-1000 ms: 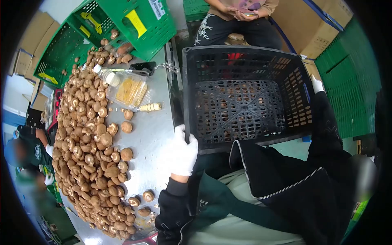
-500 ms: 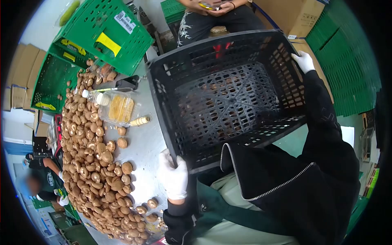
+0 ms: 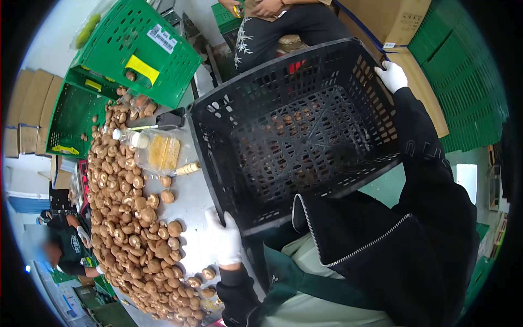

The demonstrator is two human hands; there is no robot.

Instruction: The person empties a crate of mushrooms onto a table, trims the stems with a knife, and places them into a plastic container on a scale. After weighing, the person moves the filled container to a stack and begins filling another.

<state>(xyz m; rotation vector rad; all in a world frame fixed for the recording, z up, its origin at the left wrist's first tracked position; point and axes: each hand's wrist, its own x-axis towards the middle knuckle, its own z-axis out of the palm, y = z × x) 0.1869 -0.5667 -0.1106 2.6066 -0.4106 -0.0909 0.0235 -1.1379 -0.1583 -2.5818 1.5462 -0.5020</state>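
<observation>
A black plastic crate (image 3: 305, 141) with slotted walls and floor is held between my white-gloved hands, tilted with its open top facing me. My left hand (image 3: 224, 240) grips its near-left corner, and my right hand (image 3: 392, 76) holds the rim on the far right. Brown shapes like mushrooms show through the holes in its floor. Left of the crate, a large heap of brown mushrooms (image 3: 136, 229) covers much of the metal table (image 3: 193, 234). Close to the crate's left edge lie a clear plastic bottle (image 3: 158, 150) and a light wooden handle (image 3: 188, 168).
A tilted green crate (image 3: 125, 43) stands over another green crate (image 3: 76, 117) at the far left. One person sits beyond the black crate; another person (image 3: 68, 245) works at the left. Cardboard boxes (image 3: 400, 22) and stacked green crates (image 3: 457, 92) line the right.
The black crate and both my hands have shifted slightly left. The seated person's hands have moved apart, one going left with a yellow object. The left-hand person's arms have moved.
</observation>
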